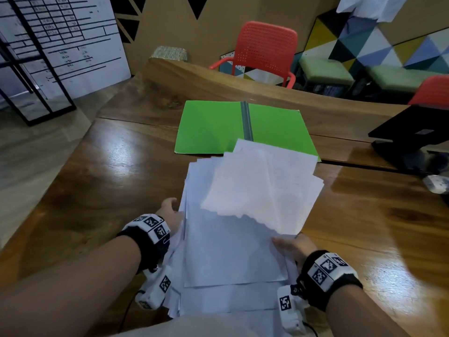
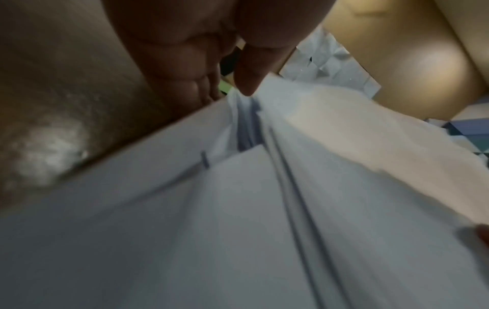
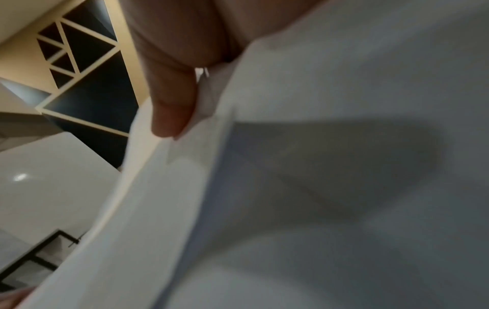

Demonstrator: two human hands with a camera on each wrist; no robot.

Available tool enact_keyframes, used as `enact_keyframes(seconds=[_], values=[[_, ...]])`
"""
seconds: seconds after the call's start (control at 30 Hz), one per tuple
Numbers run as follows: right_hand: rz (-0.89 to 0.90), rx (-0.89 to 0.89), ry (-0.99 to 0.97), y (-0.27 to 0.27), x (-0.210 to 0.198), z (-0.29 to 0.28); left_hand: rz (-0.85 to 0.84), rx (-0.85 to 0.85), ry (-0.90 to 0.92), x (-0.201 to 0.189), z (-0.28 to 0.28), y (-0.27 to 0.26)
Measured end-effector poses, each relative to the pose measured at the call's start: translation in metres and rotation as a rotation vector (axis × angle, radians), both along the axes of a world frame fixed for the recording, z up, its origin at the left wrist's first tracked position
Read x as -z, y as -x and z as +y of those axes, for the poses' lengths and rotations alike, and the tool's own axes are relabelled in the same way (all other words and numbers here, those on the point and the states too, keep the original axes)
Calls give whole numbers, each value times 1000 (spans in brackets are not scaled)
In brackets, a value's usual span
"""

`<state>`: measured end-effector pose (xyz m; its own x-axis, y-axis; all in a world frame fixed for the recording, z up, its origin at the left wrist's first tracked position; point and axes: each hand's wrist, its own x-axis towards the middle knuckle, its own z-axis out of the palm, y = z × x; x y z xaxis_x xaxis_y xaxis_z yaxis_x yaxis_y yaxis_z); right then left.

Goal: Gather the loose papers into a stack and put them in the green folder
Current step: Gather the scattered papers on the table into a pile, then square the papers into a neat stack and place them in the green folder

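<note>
The papers form an uneven white stack held at the near edge of the wooden surface. The long axis of the stack runs from the person toward the green folder. The upper sheets are fanned and skewed to the right, and their far corners overlap the near right part of the folder. The folder lies open and flat on the surface, its grey spine running away from the person.

The left hand grips the left edge of the stack; the left wrist view shows the thumb on top and the fingers curled beneath. The right hand pinches the near right corner of the upper sheets, thumb on top of the paper.

A black laptop stands at the right of the surface.
</note>
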<state>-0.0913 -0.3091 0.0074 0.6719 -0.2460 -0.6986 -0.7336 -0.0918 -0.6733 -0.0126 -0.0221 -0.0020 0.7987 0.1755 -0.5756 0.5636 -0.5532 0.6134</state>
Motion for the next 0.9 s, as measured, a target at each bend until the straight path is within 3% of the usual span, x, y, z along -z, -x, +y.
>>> enact_keyframes(seconds=[0.2,0.33,0.47,0.57,0.67,0.8,0.9], values=[[-31,20,196,-7,21,21,101,154,91,6,-5,9],[1,6,177,-5,23,25,25,219,185,-13,-14,24],[-103,123,19,6,7,10,-90,75,662,-37,-11,37],[-175,226,-227,14,-15,0,-85,220,826,-63,-4,39],[-128,209,-212,10,-37,6,-141,298,647,-89,-15,34],[-328,170,11,-11,-87,31,-350,213,270,-122,-36,30],[-566,214,48,-15,-125,42,-526,110,282,-149,-36,30]])
